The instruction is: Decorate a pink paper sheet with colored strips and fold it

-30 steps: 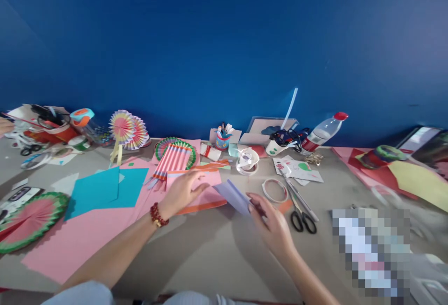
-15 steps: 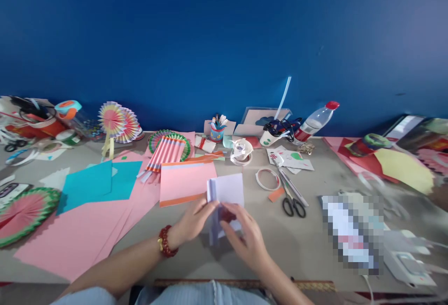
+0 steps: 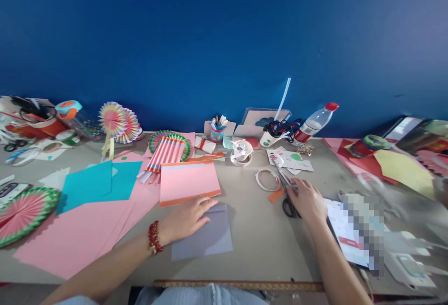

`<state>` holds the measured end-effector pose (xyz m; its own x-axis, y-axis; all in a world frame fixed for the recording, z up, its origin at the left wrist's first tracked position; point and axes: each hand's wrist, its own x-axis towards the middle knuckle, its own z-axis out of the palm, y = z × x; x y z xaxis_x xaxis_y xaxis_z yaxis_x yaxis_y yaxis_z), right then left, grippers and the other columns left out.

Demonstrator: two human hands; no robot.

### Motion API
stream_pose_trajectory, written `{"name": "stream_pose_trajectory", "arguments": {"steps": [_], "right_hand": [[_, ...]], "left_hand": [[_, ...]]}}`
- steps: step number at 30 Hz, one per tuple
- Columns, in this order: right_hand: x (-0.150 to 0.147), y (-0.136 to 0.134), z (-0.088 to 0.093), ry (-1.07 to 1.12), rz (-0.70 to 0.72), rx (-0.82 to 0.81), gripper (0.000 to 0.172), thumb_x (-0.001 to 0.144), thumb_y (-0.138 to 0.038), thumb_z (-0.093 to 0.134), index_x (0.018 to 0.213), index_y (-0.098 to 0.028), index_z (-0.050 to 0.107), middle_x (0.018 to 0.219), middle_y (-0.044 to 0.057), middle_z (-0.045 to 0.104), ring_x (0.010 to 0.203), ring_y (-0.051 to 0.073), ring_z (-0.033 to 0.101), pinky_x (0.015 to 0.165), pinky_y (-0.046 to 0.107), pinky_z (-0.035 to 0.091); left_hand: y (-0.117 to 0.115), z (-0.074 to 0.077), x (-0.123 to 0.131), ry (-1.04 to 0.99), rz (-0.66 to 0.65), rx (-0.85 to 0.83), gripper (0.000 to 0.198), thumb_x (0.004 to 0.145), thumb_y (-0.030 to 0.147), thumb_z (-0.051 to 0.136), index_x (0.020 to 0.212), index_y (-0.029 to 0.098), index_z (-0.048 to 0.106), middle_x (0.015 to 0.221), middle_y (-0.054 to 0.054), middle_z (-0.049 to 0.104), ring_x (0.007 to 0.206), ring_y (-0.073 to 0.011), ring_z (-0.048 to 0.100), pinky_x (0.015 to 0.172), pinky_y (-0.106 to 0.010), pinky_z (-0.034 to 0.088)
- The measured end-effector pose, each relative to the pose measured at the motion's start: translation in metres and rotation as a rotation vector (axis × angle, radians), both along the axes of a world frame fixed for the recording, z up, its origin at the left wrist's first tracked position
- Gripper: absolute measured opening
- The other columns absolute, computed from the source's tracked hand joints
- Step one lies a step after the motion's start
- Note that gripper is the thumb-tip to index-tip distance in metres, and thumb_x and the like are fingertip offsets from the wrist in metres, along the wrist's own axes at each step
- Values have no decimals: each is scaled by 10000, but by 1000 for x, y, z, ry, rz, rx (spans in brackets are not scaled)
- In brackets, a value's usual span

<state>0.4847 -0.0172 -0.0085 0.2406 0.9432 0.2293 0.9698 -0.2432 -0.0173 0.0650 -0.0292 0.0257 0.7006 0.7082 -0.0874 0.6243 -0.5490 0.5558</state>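
The left hand [image 3: 184,221] lies flat and open on the purple paper [image 3: 213,239], which spreads toward four o'clock. The right hand [image 3: 310,201] is nearer the scissors [image 3: 288,199], at its eight o'clock, pointing eleven to five. I can't tell if its grip is closed.

Paper [image 3: 206,242] lies left of scissors [image 3: 288,198] — bottle [image 3: 316,122] behind.
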Motion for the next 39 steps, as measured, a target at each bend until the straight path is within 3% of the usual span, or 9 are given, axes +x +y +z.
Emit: {"name": "stream_pose_trajectory", "arguments": {"steps": [9, 15, 18, 20, 23, 25, 30, 34, 39], "right_hand": [[9, 4, -4, 29, -60, 0, 276, 928, -296, 422, 938, -162, 663, 911, 121, 686, 801, 239, 629, 688, 323, 429], [8, -17, 18, 324, -107, 132, 286, 921, -393, 431, 1044, -202, 606, 856, 79, 722, 735, 241, 657, 583, 298, 407], [-22, -36, 31, 508, 88, 188, 311, 931, -467, 468, 1093, -224, 574, 925, 55, 725, 730, 193, 669, 625, 271, 467], [-50, -47, 34, 585, 286, 96, 288, 946, -449, 474, 1093, -224, 577, 897, 44, 720, 704, 173, 667, 621, 252, 491], [-88, -58, 28, 551, 630, -47, 296, 982, -350, 426, 1205, -227, 575, 1047, 77, 705, 850, 183, 688, 728, 263, 528], [-103, -63, 22, 504, 726, -76, 321, 994, -293, 391, 1253, -233, 570, 1038, 75, 695, 811, 165, 682, 703, 252, 528], [-115, -71, 13, 382, 772, -98, 316, 1006, -272, 386, 1227, -235, 609, 951, 50, 683, 741, 145, 666, 630, 226, 506], [-118, -72, 10, 334, 790, -40, 304, 1008, -264, 398, 1193, -216, 635, 954, 66, 683, 809, 167, 659, 695, 256, 514], [-121, -72, 9, 335, 774, 19, 288, 997, -246, 431, 1164, -196, 661, 970, 79, 673, 851, 181, 641, 744, 286, 518]], "left_hand": [[-15, -8, -10, -48, 16, 444, 307, 989, 176, 431, 1263, 205, 564, 1244, -84, 624, 1146, -217, 581, 1003, -422, 492], [-33, -26, -15, 75, -151, 486, 435, 987, 315, 474, 1391, 156, 477, 1501, -104, 444, 1380, -265, 400, 1157, -480, 349], [-38, -32, -17, 144, -163, 460, 593, 967, 457, 505, 1461, 150, 393, 1585, -103, 307, 1449, -286, 292, 1191, -500, 273], [-40, -34, -18, 175, -163, 431, 729, 933, 556, 523, 1504, 151, 322, 1606, -108, 250, 1469, -295, 249, 1200, -496, 241], [-40, -33, -18, 173, -185, 387, 838, 914, 631, 500, 1546, 154, 225, 1613, -113, 219, 1481, -279, 228, 1211, -455, 213], [-41, -29, -19, 159, -201, 371, 841, 932, 640, 451, 1562, 161, 167, 1617, -109, 206, 1486, -268, 216, 1219, -449, 177], [-44, -22, -22, 176, -135, 355, 900, 925, 690, 392, 1573, 148, 83, 1621, -122, 182, 1494, -283, 179, 1220, -480, 127], [-46, -25, -24, 177, -116, 342, 935, 898, 730, 389, 1573, 156, 91, 1622, -127, 176, 1493, -287, 176, 1213, -469, 160], [-45, -26, -24, 177, -144, 338, 904, 902, 740, 349, 1573, 179, 120, 1625, -124, 165, 1494, -296, 169, 1217, -496, 101]]}}
